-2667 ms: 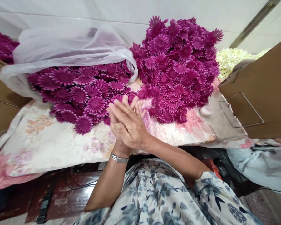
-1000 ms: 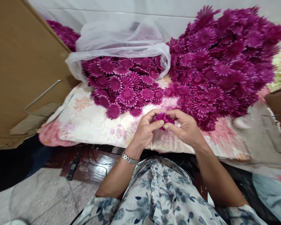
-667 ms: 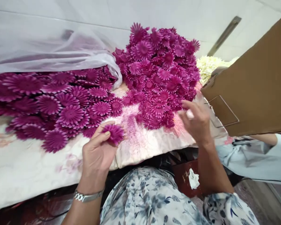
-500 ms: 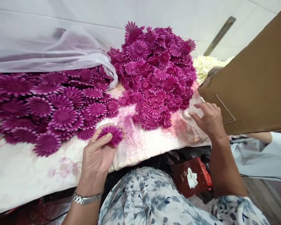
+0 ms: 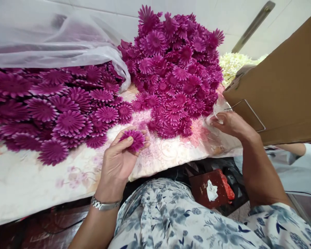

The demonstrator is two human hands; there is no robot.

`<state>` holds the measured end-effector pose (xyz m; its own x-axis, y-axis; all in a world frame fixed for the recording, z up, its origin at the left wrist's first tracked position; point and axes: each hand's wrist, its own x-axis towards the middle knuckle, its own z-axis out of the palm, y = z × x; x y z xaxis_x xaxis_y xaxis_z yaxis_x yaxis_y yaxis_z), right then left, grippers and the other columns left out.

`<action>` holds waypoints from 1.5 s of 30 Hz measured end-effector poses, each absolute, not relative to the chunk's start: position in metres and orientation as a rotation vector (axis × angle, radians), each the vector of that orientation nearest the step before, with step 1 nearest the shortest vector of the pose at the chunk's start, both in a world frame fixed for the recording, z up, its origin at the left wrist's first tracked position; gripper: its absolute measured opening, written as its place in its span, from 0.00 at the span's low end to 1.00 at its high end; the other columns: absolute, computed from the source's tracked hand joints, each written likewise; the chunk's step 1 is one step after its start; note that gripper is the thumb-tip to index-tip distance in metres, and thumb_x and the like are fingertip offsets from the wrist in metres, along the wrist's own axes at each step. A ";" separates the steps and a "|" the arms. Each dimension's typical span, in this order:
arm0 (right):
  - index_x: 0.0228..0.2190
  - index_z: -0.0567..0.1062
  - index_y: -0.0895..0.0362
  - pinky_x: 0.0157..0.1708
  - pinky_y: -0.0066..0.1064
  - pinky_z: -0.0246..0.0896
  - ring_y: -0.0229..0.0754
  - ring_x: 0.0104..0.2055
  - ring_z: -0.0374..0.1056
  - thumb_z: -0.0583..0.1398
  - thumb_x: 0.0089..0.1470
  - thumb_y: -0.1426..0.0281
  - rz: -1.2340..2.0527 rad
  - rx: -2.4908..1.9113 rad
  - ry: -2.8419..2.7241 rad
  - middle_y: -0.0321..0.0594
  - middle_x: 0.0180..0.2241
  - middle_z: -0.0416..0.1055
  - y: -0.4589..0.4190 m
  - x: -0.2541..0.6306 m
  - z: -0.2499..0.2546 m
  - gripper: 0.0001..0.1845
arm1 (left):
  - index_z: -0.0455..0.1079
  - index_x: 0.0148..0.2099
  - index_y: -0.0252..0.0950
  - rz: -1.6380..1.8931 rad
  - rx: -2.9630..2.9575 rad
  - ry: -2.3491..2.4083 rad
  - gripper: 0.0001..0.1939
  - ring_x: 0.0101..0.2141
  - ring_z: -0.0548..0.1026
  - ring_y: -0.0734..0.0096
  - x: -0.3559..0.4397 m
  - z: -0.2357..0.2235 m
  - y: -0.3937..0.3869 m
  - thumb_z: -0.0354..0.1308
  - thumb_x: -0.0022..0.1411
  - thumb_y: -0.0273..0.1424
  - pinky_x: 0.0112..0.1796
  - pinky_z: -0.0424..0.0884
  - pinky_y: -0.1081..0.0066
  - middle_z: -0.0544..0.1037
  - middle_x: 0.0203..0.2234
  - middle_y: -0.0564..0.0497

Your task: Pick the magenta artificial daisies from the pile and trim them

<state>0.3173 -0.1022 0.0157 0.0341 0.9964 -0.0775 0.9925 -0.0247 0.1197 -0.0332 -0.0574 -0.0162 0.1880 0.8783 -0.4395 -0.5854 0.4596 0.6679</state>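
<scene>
My left hand (image 5: 123, 155) is closed around a small stack of magenta artificial flower petals (image 5: 134, 140), the thumb pressed on top. Beside the cardboard box, my right hand (image 5: 229, 124) is pinched low over the table edge. Something small and whitish shows at its fingertips, with a thin pale loop near it; I cannot make out what it is. Between the hands rises a tall heap of magenta artificial flowers (image 5: 175, 74). Wider, flat magenta flower petals (image 5: 69, 122) lie piled to the left, partly under a translucent plastic bag (image 5: 75, 57).
A large cardboard box (image 5: 282, 83) with a wire handle stands at the right. Cream-coloured flowers (image 5: 232, 65) lie behind it. A floral tablecloth (image 5: 41, 186) covers the table. Below its edge is a dark red stool (image 5: 199, 190) with crumpled white paper. Another person's arm (image 5: 292, 148) shows beneath the box.
My right hand has lowered and its fingers have closed by the box. My left hand, still holding the petals, has shifted right and slightly up. The view has tilted down a little.
</scene>
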 end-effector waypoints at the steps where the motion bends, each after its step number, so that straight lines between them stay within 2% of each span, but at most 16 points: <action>1: 0.29 0.76 0.57 0.25 0.29 0.52 0.37 0.23 0.64 0.54 0.55 0.58 0.027 2.179 2.111 0.41 0.26 0.75 -0.104 0.318 0.019 0.18 | 0.72 0.37 0.33 1.072 0.376 0.874 0.12 0.34 0.79 0.63 -0.032 -0.017 -0.058 0.53 0.49 0.19 0.33 0.78 0.63 0.80 0.29 0.45; 5: 0.35 0.76 0.55 0.26 0.32 0.56 0.38 0.22 0.65 0.54 0.55 0.54 0.124 2.387 2.219 0.43 0.32 0.76 -0.119 0.314 0.036 0.20 | 0.72 0.36 0.33 1.070 0.305 0.796 0.11 0.37 0.79 0.64 -0.030 -0.021 -0.063 0.51 0.52 0.20 0.40 0.77 0.60 0.80 0.30 0.47; 6: 0.33 0.77 0.55 0.27 0.34 0.56 0.42 0.25 0.67 0.52 0.57 0.55 0.349 2.426 2.243 0.44 0.32 0.75 -0.122 0.309 0.038 0.20 | 0.72 0.36 0.33 1.067 0.289 0.782 0.11 0.38 0.78 0.64 -0.030 -0.022 -0.064 0.51 0.53 0.20 0.42 0.76 0.60 0.80 0.31 0.47; 9: 0.32 0.76 0.53 0.28 0.36 0.59 0.46 0.30 0.70 0.54 0.57 0.62 0.692 2.394 2.413 0.43 0.28 0.74 -0.127 0.277 0.039 0.13 | 0.72 0.37 0.33 1.079 0.271 0.757 0.10 0.41 0.78 0.64 -0.028 -0.026 -0.066 0.52 0.55 0.20 0.46 0.73 0.60 0.81 0.32 0.46; 10: 0.31 0.76 0.53 0.26 0.35 0.60 0.44 0.27 0.70 0.58 0.54 0.65 0.731 2.347 2.619 0.41 0.25 0.74 -0.127 0.260 0.036 0.08 | 0.72 0.38 0.33 1.078 0.274 0.742 0.10 0.41 0.78 0.64 -0.027 -0.028 -0.067 0.52 0.55 0.21 0.46 0.73 0.60 0.81 0.33 0.46; 11: 0.32 0.76 0.53 0.27 0.34 0.62 0.43 0.29 0.71 0.59 0.52 0.69 0.538 2.317 2.844 0.41 0.27 0.75 -0.126 0.240 0.031 0.06 | 0.72 0.39 0.34 1.084 0.274 0.733 0.11 0.41 0.78 0.65 -0.026 -0.029 -0.068 0.53 0.55 0.21 0.47 0.72 0.60 0.80 0.34 0.47; 14: 0.42 0.74 0.55 0.39 0.38 0.68 0.45 0.39 0.72 0.59 0.50 0.75 0.100 1.931 3.368 0.44 0.36 0.76 -0.119 0.175 0.010 0.15 | 0.73 0.41 0.34 1.092 0.270 0.723 0.11 0.39 0.78 0.68 -0.022 -0.032 -0.071 0.54 0.56 0.22 0.45 0.72 0.64 0.80 0.34 0.48; 19: 0.48 0.70 0.57 0.50 0.43 0.65 0.47 0.50 0.67 0.60 0.52 0.73 0.136 1.567 3.477 0.46 0.45 0.74 -0.106 0.112 -0.029 0.20 | 0.73 0.41 0.34 1.060 0.153 0.711 0.11 0.40 0.77 0.69 -0.020 -0.031 -0.077 0.51 0.62 0.31 0.43 0.71 0.69 0.79 0.33 0.48; 22: 0.50 0.69 0.56 0.53 0.44 0.61 0.47 0.53 0.65 0.59 0.53 0.71 0.241 1.568 3.382 0.46 0.48 0.73 -0.106 0.106 -0.040 0.21 | 0.73 0.38 0.33 1.100 0.180 0.707 0.09 0.42 0.75 0.68 -0.023 -0.032 -0.080 0.52 0.60 0.29 0.45 0.69 0.69 0.79 0.35 0.47; 26: 0.52 0.67 0.57 0.55 0.44 0.57 0.46 0.53 0.65 0.58 0.54 0.69 0.296 1.583 3.336 0.45 0.49 0.72 -0.109 0.103 -0.043 0.22 | 0.72 0.35 0.34 1.125 0.240 0.732 0.05 0.40 0.74 0.72 -0.025 -0.035 -0.083 0.55 0.57 0.26 0.44 0.67 0.72 0.76 0.31 0.51; 29: 0.51 0.68 0.56 0.56 0.43 0.56 0.46 0.54 0.64 0.57 0.55 0.69 0.287 1.591 3.331 0.45 0.50 0.72 -0.109 0.099 -0.045 0.21 | 0.70 0.30 0.34 1.066 0.125 0.748 0.06 0.36 0.73 0.73 -0.026 -0.036 -0.084 0.56 0.58 0.30 0.40 0.68 0.73 0.73 0.25 0.53; 31: 0.50 0.69 0.55 0.56 0.43 0.56 0.46 0.53 0.64 0.58 0.55 0.69 0.293 1.579 3.325 0.44 0.49 0.72 -0.108 0.098 -0.047 0.20 | 0.71 0.32 0.34 1.028 0.142 0.693 0.07 0.35 0.74 0.72 -0.028 -0.034 -0.086 0.58 0.57 0.33 0.39 0.68 0.72 0.72 0.24 0.53; 34: 0.46 0.71 0.55 0.55 0.43 0.58 0.45 0.51 0.65 0.59 0.53 0.70 0.338 1.499 3.368 0.43 0.47 0.73 -0.107 0.100 -0.047 0.17 | 0.72 0.37 0.35 1.006 0.260 0.645 0.07 0.36 0.75 0.71 -0.031 -0.033 -0.087 0.60 0.53 0.28 0.39 0.68 0.73 0.75 0.27 0.52; 39: 0.46 0.70 0.53 0.56 0.45 0.59 0.45 0.52 0.66 0.60 0.51 0.73 0.283 1.384 3.460 0.42 0.47 0.73 -0.108 0.112 -0.044 0.19 | 0.73 0.38 0.35 1.084 0.256 0.744 0.08 0.33 0.75 0.72 -0.034 -0.039 -0.084 0.56 0.54 0.25 0.36 0.68 0.73 0.76 0.27 0.51; 42: 0.44 0.71 0.52 0.51 0.45 0.63 0.45 0.47 0.69 0.61 0.50 0.74 0.176 1.557 3.480 0.42 0.44 0.75 -0.110 0.116 -0.041 0.18 | 0.73 0.40 0.36 1.157 0.283 0.787 0.10 0.36 0.75 0.73 -0.035 -0.040 -0.082 0.56 0.56 0.25 0.42 0.67 0.71 0.77 0.30 0.51; 45: 0.42 0.72 0.53 0.42 0.38 0.67 0.43 0.39 0.70 0.61 0.50 0.76 0.091 1.819 3.485 0.42 0.36 0.75 -0.107 0.111 -0.035 0.16 | 0.72 0.44 0.38 1.171 0.333 0.781 0.12 0.39 0.74 0.73 -0.035 -0.038 -0.083 0.56 0.57 0.25 0.45 0.65 0.71 0.78 0.35 0.51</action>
